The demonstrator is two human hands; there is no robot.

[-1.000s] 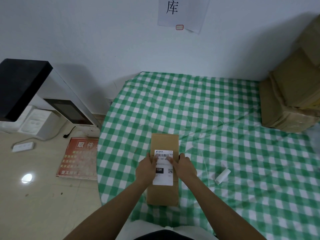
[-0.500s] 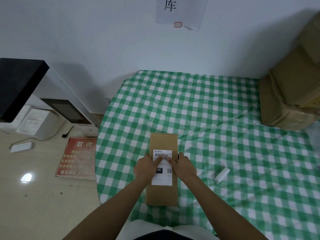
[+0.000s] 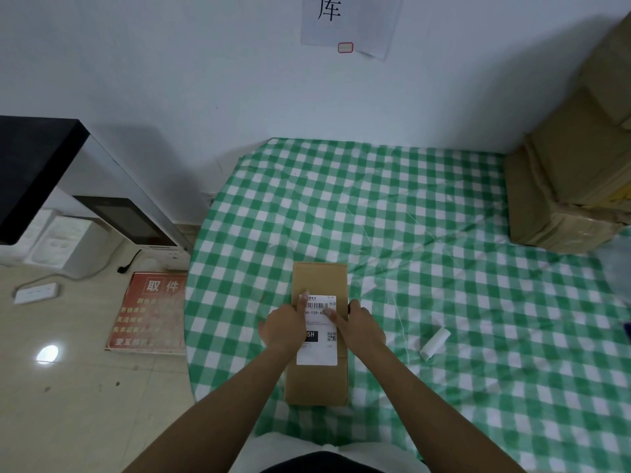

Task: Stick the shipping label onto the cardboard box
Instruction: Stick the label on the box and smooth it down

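cardboard box (image 3: 319,278): long and narrow, flat on the counter (image 3: 409,216) near its 7 o'clock edge, long axis running 12 to 6.
shipping label (image 3: 317,353): white, lying on the box's top face over the middle; barcode at its 12 o'clock end, black block and QR code lower down; bare brown card showing beyond it at 12 and at 6.
left hand (image 3: 285,331): at 9 o'clock of the label, palm down over its left edge, one fingertip pressed on the corner at 11 o'clock.
left grip: apart, fingers laid fairly straight, nothing pinched.
right hand (image 3: 362,331): at 3 o'clock of the label, forefinger stretched onto the label just below the barcode, thumb against the box's right edge.
right grip: apart, pressing rather than clasping; other fingers hidden under the hand.
counter cover: green-and-white checked cloth.
paper roll (image 3: 435,343): small, white, lying tilted on the cloth at 3 o'clock of the box, well apart from it.
brown cartons (image 3: 563,186): stacked at the counter's 2 o'clock corner, against the wall.
wall sheet (image 3: 351,22): white paper with one large black character, at 12 o'clock above the counter.
red sign (image 3: 150,312): flat on the floor at 9 o'clock, just beside the counter.
power strip (image 3: 36,293): white, on the floor farther toward 9 o'clock.
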